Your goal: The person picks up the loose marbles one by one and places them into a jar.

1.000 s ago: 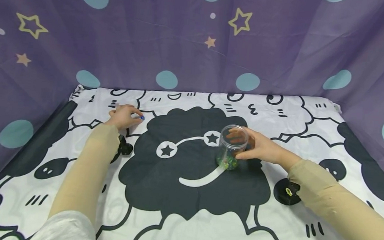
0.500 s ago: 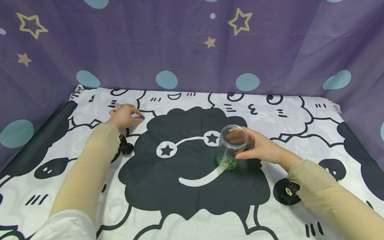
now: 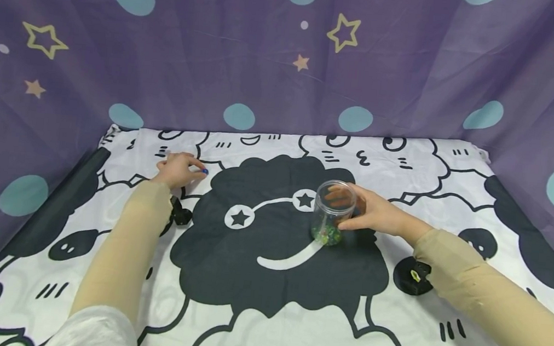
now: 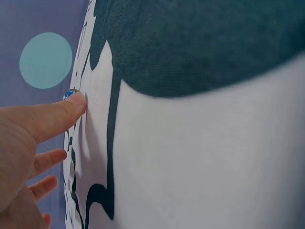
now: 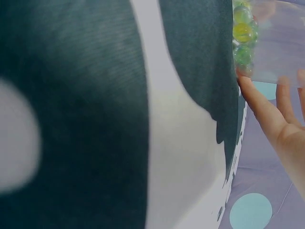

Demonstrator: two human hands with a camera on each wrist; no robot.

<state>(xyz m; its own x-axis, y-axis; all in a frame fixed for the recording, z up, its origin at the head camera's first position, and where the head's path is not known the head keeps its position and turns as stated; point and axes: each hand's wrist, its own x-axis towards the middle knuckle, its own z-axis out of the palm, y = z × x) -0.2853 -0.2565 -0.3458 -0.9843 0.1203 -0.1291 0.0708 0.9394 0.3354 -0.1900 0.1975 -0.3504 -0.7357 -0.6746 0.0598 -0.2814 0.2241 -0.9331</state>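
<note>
My left hand is low over the cloth at the far left. Its thumb and forefinger pinch a small blue marble. In the left wrist view the thumb covers part of the blue marble, and the other fingers of the left hand lie apart below. To the right of the middle stands an upright clear jar, its top open. Several green and yellow marbles cover its bottom. My right hand grips the jar from the right side, the thumb in front and the fingers behind.
A cloth with black and white cartoon sheep covers the table. Behind it hangs a purple curtain with stars and dots. Black devices are at both wrists, one beside the left sleeve and one by the right sleeve.
</note>
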